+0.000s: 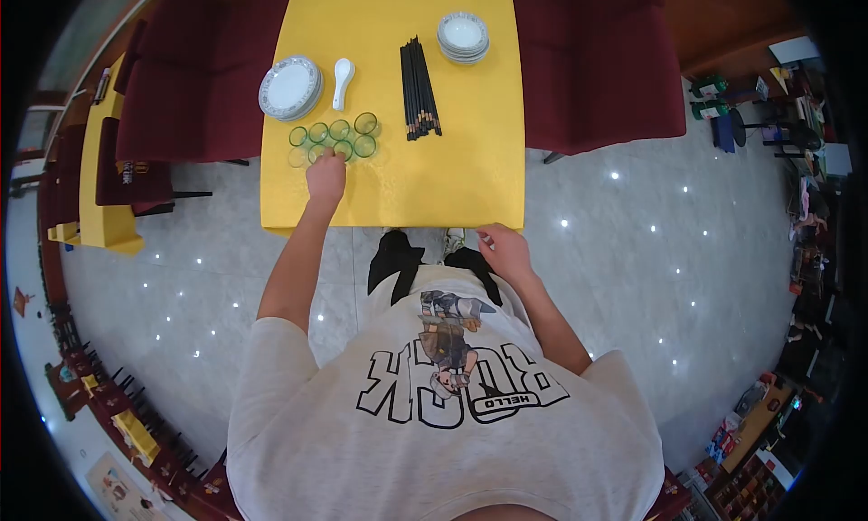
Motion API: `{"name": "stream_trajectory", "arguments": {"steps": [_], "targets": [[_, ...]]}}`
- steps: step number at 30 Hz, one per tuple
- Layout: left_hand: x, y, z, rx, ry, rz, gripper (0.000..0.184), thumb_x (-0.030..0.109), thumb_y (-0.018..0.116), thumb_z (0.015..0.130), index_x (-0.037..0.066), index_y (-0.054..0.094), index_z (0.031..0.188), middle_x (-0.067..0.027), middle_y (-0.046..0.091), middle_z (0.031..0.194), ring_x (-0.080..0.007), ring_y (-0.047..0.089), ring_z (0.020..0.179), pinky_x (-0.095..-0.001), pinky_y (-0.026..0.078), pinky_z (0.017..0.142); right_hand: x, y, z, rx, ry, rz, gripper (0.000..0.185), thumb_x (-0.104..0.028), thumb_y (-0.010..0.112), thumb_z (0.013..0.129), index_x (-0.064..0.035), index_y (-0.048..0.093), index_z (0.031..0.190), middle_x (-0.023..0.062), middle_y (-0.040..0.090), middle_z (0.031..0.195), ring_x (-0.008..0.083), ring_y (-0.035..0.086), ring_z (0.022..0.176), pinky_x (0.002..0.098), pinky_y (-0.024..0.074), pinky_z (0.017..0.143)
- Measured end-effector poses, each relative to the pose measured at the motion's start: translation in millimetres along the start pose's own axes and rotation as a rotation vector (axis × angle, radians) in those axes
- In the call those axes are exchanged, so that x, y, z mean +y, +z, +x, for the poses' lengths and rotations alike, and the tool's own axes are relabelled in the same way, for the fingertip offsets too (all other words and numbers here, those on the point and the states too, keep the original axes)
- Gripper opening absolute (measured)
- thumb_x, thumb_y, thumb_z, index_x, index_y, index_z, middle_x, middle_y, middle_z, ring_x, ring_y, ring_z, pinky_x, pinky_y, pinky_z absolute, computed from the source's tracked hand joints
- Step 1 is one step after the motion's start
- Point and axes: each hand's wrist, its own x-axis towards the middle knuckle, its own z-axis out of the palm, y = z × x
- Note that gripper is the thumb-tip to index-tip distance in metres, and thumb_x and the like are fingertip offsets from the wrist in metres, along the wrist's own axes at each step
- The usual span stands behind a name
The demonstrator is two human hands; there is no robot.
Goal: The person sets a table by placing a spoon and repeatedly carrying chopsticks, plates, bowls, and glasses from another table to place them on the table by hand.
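Several green-rimmed glasses (pixel 365 124) stand in two rows on the yellow tablecloth (pixel 461 182), towards the left side. My left hand (pixel 326 177) reaches down at the near row, its fingers closed on the rim of one glass; the hand partly hides that glass. By the near edge of the table hangs my right hand (pixel 504 251), fingers loosely bent with a gap by the thumb and nothing visible in them. Beyond the glasses are a stack of patterned plates (pixel 290 88) and a white spoon (pixel 343 83).
A bundle of dark chopsticks (pixel 419 89) lies mid-table. Farther right stands a stack of small bowls or dishes (pixel 463 37). Dark red seats (pixel 597 69) flank the table. Another yellow-covered table (pixel 104 191) is at the left.
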Motion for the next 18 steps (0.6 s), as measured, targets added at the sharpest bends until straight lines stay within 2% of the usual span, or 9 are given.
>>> {"name": "stream_trajectory", "arguments": {"steps": [2,6,13,18], "targets": [[-3,6,2,-0.005,-0.003,0.026,0.005,0.008,0.056,0.076,0.008,0.060,0.077,-0.0076,0.056,0.086,-0.0250,0.061,0.078,-0.0369,0.051,0.061,-6,-2,9,0.088,-0.089,0.038,0.019,-0.013,0.059,0.077,-0.0056,0.063,0.094,0.0089,0.064,0.086,0.0224,0.063,0.069,0.0335,0.0493,0.064],[-5,4,4,-0.018,0.022,0.095,0.007,0.007,0.055,0.076,0.008,0.061,0.078,-0.0079,0.055,0.087,-0.0252,0.061,0.078,-0.0364,0.051,0.061,-24,-11,17,0.101,-0.077,0.111,0.019,-0.013,0.059,0.077,-0.0055,0.063,0.093,0.0090,0.064,0.086,0.0218,0.064,0.070,0.0331,0.0492,0.064],[3,4,-7,-0.034,-0.030,0.052,0.008,0.006,0.054,0.076,0.008,0.060,0.081,-0.0098,0.055,0.090,-0.0268,0.060,0.078,-0.0376,0.051,0.063,-11,-9,5,0.004,-0.108,0.088,0.018,-0.013,0.060,0.077,-0.0056,0.063,0.093,0.0096,0.064,0.084,0.0221,0.063,0.071,0.0321,0.0492,0.064],[47,-8,-23,0.239,-0.239,-0.217,0.010,0.012,0.056,0.075,0.008,0.061,0.083,-0.0106,0.055,0.088,-0.0291,0.058,0.079,-0.0414,0.048,0.062,-4,-12,8,0.036,-0.070,0.117,0.019,-0.013,0.060,0.076,-0.0053,0.063,0.093,0.0096,0.064,0.084,0.0222,0.063,0.071,0.0325,0.0494,0.064]]}}
